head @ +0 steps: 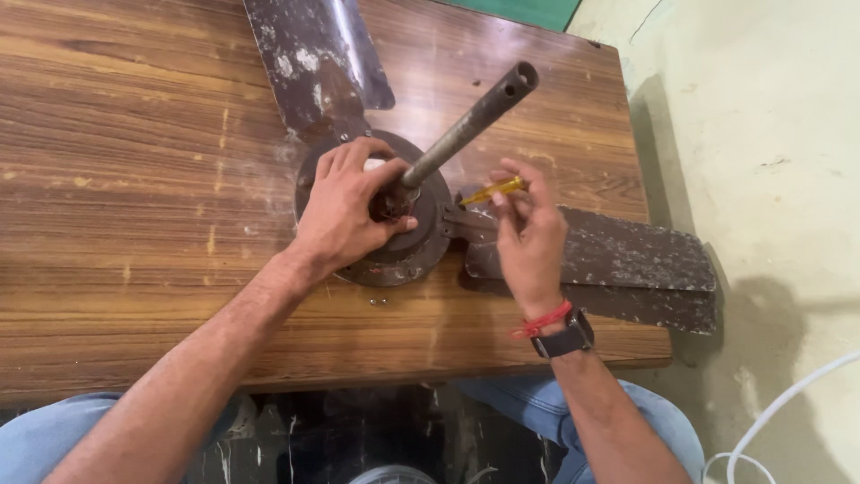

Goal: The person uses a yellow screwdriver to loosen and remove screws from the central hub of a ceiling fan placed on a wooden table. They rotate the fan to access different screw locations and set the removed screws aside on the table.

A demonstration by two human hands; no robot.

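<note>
Left hand [345, 211] clamped over ceiling fan motor hub [408, 255] on bench [134, 179], rod [470, 125] beside thumb. Right hand [530, 235] pinches yellow-handled screwdriver [493, 190] just right of hub. Fan likely heavy, rigid; blades [609, 269] awkward, so grip hub.

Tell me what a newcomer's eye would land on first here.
First the old brown ceiling fan motor at the centre of the wooden table, its rod slanting up and dusty blades spreading out. Next, the left hand gripping the hub while the right hand holds a yellow-handled screwdriver beside it.
</note>
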